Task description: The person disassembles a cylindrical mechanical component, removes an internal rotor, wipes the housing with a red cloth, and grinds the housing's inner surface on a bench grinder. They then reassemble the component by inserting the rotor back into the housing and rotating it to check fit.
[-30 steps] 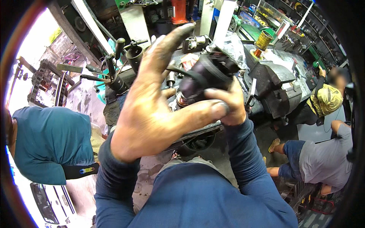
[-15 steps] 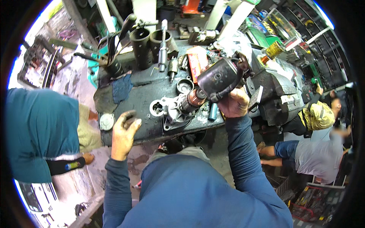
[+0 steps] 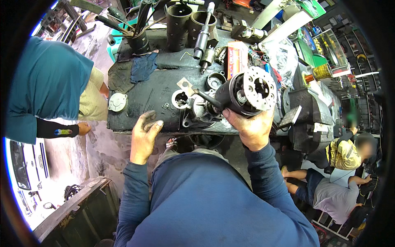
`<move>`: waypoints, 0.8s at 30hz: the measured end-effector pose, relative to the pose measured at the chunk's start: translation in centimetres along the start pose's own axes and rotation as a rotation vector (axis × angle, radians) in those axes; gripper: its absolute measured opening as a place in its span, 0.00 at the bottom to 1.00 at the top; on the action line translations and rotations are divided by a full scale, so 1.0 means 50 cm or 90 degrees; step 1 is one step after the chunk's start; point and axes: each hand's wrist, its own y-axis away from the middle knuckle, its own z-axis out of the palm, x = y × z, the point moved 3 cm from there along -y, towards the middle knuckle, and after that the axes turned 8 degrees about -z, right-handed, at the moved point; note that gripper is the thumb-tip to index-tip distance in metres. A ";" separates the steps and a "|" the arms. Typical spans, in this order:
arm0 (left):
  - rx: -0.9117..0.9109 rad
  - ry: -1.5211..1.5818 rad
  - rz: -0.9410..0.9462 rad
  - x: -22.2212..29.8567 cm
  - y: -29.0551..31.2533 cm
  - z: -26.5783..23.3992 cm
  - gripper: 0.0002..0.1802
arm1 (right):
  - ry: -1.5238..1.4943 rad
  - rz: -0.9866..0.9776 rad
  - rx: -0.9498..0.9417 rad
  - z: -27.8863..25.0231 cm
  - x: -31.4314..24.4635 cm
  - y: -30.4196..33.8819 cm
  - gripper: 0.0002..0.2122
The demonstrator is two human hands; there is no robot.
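Note:
My right hand (image 3: 255,127) grips a black cylindrical motor housing (image 3: 230,95) from below, thumb on its near side. A pale, perforated round end face (image 3: 268,88) of the housing points up and to the right. From its left side a thick dark lead (image 3: 209,98) reaches to a flat metal tab (image 3: 186,86). The housing's left end is over a grey cast-metal end piece (image 3: 199,119) at the bench edge; how the two meet is partly hidden. My left hand (image 3: 145,133) is empty, its fingers apart and bent, just in front of the bench edge.
On the black bench (image 3: 142,101) lie a round metal cover (image 3: 117,102), small rings (image 3: 165,106), a metal cup (image 3: 215,81), a red box (image 3: 237,57) and rags (image 3: 144,66). Tool canisters (image 3: 178,31) stand behind. A person in teal (image 3: 49,82) is at left; others are at right.
My right hand has turned the housing, bringing its pale end face and lead into view. The copper-banded armature is now mostly hidden. My left hand stays empty; the view has shifted.

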 end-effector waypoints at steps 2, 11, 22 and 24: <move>-0.003 0.011 -0.020 -0.010 0.001 -0.001 0.32 | 0.062 -0.033 0.021 0.009 0.005 0.003 0.43; -0.057 0.033 -0.014 -0.012 -0.032 0.004 0.32 | 0.104 0.017 0.023 0.010 0.013 0.012 0.43; -0.067 0.005 -0.011 0.001 -0.074 -0.023 0.29 | 0.062 -0.014 0.117 0.036 0.024 0.034 0.44; -0.071 0.047 -0.026 0.007 -0.076 -0.026 0.27 | 0.061 -0.017 0.136 0.033 0.024 0.032 0.46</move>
